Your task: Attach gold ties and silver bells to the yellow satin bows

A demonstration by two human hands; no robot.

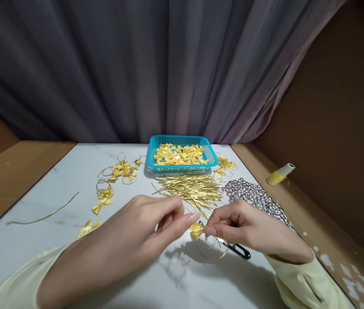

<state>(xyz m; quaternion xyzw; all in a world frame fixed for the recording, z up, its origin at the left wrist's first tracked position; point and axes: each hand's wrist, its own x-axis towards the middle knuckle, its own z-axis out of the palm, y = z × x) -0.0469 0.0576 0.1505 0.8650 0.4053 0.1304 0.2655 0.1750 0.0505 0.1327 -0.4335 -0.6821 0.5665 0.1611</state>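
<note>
A yellow ribbon bow (196, 231) is pinched between the thumb and fingers of my right hand (238, 223), held above the white table. Thin gold cord hangs below it in a loose loop. My left hand (159, 221) is closed, with its thumb tip close to the bow's left side; what lies between its fingers is hidden. Under my right hand lies a tool with a black looped handle (242, 251), its other end partly covered. Just beyond both hands, a pile of gold cord pieces (191, 188) spreads on the table.
A blue basket (214, 161) of yellow bows stands at the back. Silver beads (252, 193) are heaped on the right. Bows with cord loops (124, 171) lie to the left, others right of the basket (225, 164). One cord (48, 215) lies far left; a pale tube (280, 175) sits right.
</note>
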